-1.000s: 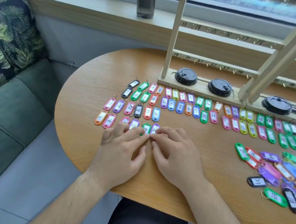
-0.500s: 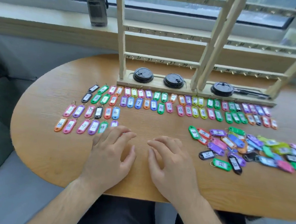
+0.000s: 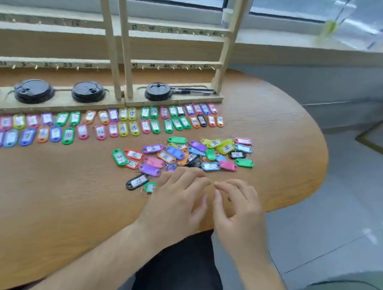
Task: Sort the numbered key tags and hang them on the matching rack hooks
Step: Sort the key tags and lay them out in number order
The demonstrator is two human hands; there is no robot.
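Coloured numbered key tags lie in sorted rows (image 3: pixel 124 126) along the foot of the wooden hook rack (image 3: pixel 121 62), whose numbered hooks hang bare. A loose pile of mixed tags (image 3: pixel 191 153) sits right of centre on the table. My left hand (image 3: pixel 175 203) lies flat just in front of the pile, partly covering a green tag (image 3: pixel 149 186) beside a black tag (image 3: pixel 137 181). My right hand (image 3: pixel 238 209) hovers beside it near the table's front edge, fingers loosely curled and holding nothing.
Three black lids (image 3: pixel 88 91) and a black pen (image 3: pixel 192 91) rest on the rack's base. The oval wooden table (image 3: pixel 43 210) ends just right of my right hand. Behind the rack runs a window sill (image 3: pixel 296 44); grey floor (image 3: pixel 350 190) lies to the right.
The view has swung right. Both hands slid from the sorted rows on the left over to the loose pile, staying side by side on the table.
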